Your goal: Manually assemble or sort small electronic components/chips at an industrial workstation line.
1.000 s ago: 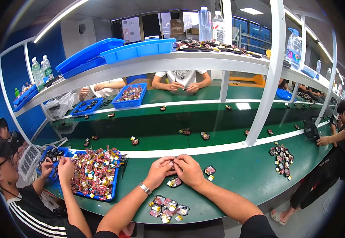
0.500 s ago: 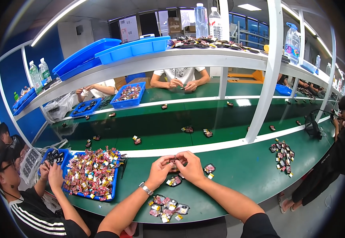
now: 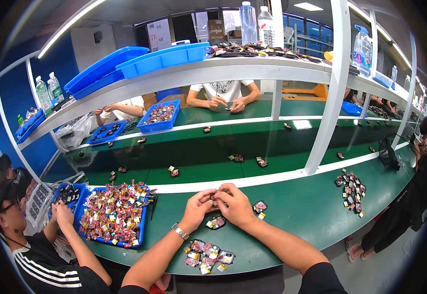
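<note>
Over the green bench (image 3: 292, 230), my left hand (image 3: 197, 211) and my right hand (image 3: 236, 208) meet fingertip to fingertip. Both pinch a small dark-cased electronic assembly (image 3: 213, 197), mostly hidden by the fingers. Just below them lies a similar assembly (image 3: 216, 223), a black case with a reddish circuit board. To the right of my right hand rests another, with a white-and-yellow piece (image 3: 261, 215) beside it. Nearer to me sits a cluster of these assemblies (image 3: 208, 255).
A blue tray (image 3: 142, 229) heaped with small reddish boards stands left, with dark tweezers (image 3: 153, 205) alongside. A co-worker's hands (image 3: 62, 215) work near a smaller blue tray. More assemblies (image 3: 351, 193) lie right. A white post (image 3: 328, 93) and shelf rise ahead; beyond, a belt carries scattered parts.
The parts on the belt beyond the white rail have shifted slightly right. My fingers have moved a little around the held assembly. The co-worker's hands at left have come together.
</note>
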The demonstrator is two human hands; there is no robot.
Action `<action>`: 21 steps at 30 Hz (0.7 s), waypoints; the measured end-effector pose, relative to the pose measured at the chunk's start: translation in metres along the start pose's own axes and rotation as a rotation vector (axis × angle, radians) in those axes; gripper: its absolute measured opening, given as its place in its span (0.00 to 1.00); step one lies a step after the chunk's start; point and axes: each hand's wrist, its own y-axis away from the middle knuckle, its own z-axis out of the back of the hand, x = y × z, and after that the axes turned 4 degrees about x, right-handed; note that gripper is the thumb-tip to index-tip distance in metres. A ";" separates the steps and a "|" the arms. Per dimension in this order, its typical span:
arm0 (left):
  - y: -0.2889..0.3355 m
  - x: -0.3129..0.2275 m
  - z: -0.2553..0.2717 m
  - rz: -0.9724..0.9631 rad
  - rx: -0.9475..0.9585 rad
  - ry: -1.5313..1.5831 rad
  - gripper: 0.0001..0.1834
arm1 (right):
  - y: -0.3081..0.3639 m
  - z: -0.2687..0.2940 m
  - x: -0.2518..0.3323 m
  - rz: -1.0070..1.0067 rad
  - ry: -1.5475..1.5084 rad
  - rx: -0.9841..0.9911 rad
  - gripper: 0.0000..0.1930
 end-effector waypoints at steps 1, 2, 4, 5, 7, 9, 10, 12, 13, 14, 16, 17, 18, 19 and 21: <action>0.001 0.000 0.001 0.000 -0.001 0.000 0.19 | -0.001 0.000 0.001 0.000 -0.001 0.000 0.09; 0.001 0.000 0.003 0.015 -0.001 0.009 0.20 | -0.001 0.001 0.004 0.016 0.028 0.010 0.08; 0.001 0.001 0.003 0.029 0.001 0.018 0.20 | -0.002 0.001 0.005 0.031 0.060 0.019 0.08; 0.001 0.001 0.002 0.035 0.000 0.039 0.20 | -0.002 0.001 0.005 0.037 0.121 0.038 0.08; 0.001 0.002 0.002 0.040 -0.001 0.059 0.19 | -0.001 -0.001 0.005 0.042 0.183 0.056 0.07; 0.001 0.002 0.003 0.049 -0.007 0.063 0.19 | 0.000 -0.003 0.005 0.010 0.219 0.110 0.07; 0.001 0.002 0.003 0.050 -0.007 0.063 0.19 | -0.001 -0.003 0.003 0.009 0.219 0.110 0.07; 0.000 0.002 0.004 0.061 -0.005 0.088 0.18 | -0.002 0.000 -0.003 0.024 0.116 0.152 0.08; 0.000 0.003 0.004 0.063 -0.007 0.088 0.18 | -0.003 0.000 -0.003 0.022 0.115 0.154 0.08; 0.000 0.003 0.004 0.064 -0.012 0.082 0.18 | -0.002 0.000 -0.002 0.030 0.126 0.146 0.08; 0.000 0.002 0.003 0.068 -0.015 0.076 0.18 | -0.002 -0.001 -0.002 0.036 0.137 0.138 0.08; 0.000 0.002 0.002 0.074 -0.013 0.083 0.18 | -0.001 -0.001 -0.002 0.029 0.142 0.131 0.07; 0.000 0.001 0.002 0.080 -0.010 0.091 0.18 | 0.000 -0.002 -0.002 0.022 0.147 0.125 0.07; 0.000 0.001 0.002 0.080 -0.009 0.089 0.18 | 0.000 -0.002 -0.001 0.023 0.147 0.123 0.07; 0.000 0.002 0.004 0.087 -0.004 0.113 0.18 | 0.000 -0.003 0.000 0.009 0.158 0.117 0.07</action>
